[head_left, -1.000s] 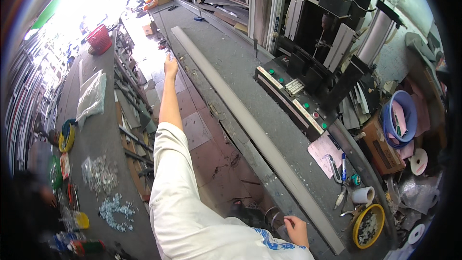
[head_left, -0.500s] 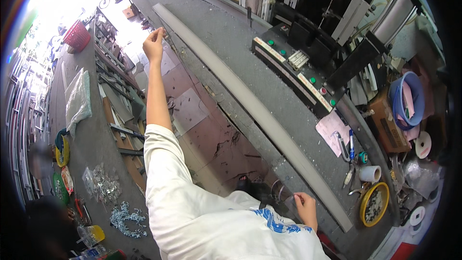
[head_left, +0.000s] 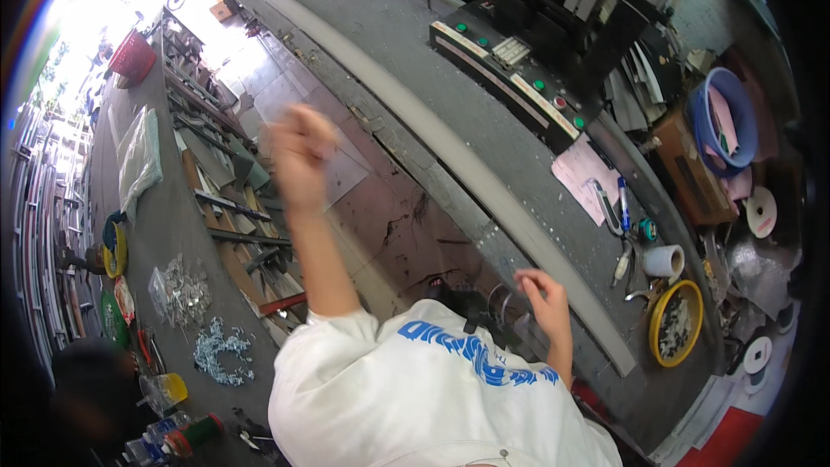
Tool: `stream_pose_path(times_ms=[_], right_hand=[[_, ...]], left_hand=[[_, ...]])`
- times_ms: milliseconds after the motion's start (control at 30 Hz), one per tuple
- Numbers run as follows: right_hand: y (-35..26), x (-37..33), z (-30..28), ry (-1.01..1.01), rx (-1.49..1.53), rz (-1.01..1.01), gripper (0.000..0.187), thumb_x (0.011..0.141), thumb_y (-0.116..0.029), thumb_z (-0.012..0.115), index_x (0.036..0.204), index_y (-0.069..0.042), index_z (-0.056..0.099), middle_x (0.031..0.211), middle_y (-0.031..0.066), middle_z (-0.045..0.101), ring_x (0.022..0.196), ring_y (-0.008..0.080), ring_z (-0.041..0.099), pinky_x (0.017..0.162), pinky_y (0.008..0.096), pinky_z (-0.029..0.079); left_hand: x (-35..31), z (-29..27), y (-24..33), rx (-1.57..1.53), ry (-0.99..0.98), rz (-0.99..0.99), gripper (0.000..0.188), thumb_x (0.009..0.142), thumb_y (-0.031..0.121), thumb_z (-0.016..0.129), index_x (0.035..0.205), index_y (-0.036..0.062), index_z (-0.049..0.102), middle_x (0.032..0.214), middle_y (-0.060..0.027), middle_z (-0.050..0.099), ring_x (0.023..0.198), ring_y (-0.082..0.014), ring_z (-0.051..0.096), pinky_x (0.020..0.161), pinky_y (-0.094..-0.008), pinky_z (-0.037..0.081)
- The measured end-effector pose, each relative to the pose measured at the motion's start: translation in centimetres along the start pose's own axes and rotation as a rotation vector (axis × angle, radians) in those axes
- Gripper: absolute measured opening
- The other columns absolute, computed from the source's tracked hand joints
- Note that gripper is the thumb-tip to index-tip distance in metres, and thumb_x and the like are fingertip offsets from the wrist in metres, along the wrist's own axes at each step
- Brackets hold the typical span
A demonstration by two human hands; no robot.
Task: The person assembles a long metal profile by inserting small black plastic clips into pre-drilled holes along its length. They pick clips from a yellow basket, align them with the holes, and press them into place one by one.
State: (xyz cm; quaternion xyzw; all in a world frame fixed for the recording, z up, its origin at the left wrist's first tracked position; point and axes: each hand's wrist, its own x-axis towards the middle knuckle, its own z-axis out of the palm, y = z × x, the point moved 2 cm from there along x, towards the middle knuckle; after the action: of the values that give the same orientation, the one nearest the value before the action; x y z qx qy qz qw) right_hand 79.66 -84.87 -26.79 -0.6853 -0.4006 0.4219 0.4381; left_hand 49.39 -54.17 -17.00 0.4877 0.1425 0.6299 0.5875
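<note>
A long pale grey flat profile bar [head_left: 450,151] lies diagonally along the dark bench, from far left to near right. My left hand [head_left: 303,156] is raised over the floor gap left of the bar, apart from it. Motion smears its fingers, which look curled, and whether they hold anything cannot be made out. My right hand [head_left: 546,303] is beside the bar's near end, at the bench edge. Its thumb and fingers are partly spread, with nothing visible between them.
A black machine panel with green buttons [head_left: 510,78] stands behind the bar. A pink paper [head_left: 577,177], a utility knife [head_left: 605,206] and a yellow basket [head_left: 657,342] lie at the right. The left bench [head_left: 186,225] holds metal bits and a plastic bag [head_left: 143,160].
My left hand has come down and nearer from the bar's far end. My right hand has moved up slightly, and its fingers have spread from a pinch. The view has shifted a little.
</note>
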Motion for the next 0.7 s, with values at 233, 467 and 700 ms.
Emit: stream_pose_path(times_ms=[233, 467, 700], right_hand=[[2.1, -3.4, 1.1, -0.215, 0.566, -0.302, 0.039, 0.096, -0.019, 0.063, 0.130, -0.003, 0.051, 0.099, 0.0050, 0.058, 0.084, 0.0131, 0.057, 0.075, 0.0258, 0.046], [35.4, -25.0, -9.6, -0.355, 0.839, 0.693, 0.020, 0.101, -0.015, 0.053, 0.100, 0.002, 0.064, 0.064, -0.0037, 0.045, 0.056, 0.0062, 0.039, 0.052, 0.0244, 0.032], [59.1, -60.5, -19.0, 1.526, 0.993, 0.775, 0.040, 0.094, -0.021, 0.051, 0.130, -0.006, 0.057, 0.125, 0.0149, 0.054, 0.105, 0.0276, 0.054, 0.088, 0.0421, 0.048]], left_hand=[[-19.7, 22.0, -7.3, 0.214, -0.736, -0.795, 0.029, 0.103, 0.026, 0.047, 0.095, 0.0026, 0.062, 0.072, -0.0025, 0.060, 0.071, -0.0118, 0.060, 0.066, -0.0287, 0.051], [-15.6, 23.0, -3.0, 0.066, -0.221, -0.417, 0.029, 0.103, 0.035, 0.047, 0.089, 0.0108, 0.055, 0.059, 0.0038, 0.041, 0.042, -0.0055, 0.042, 0.041, -0.0232, 0.049], [-13.8, 27.0, 0.0, -0.448, -0.228, -0.214, 0.025, 0.108, 0.022, 0.036, 0.090, 0.0123, 0.049, 0.062, 0.0042, 0.035, 0.044, -0.0050, 0.024, 0.034, -0.0211, 0.020]])
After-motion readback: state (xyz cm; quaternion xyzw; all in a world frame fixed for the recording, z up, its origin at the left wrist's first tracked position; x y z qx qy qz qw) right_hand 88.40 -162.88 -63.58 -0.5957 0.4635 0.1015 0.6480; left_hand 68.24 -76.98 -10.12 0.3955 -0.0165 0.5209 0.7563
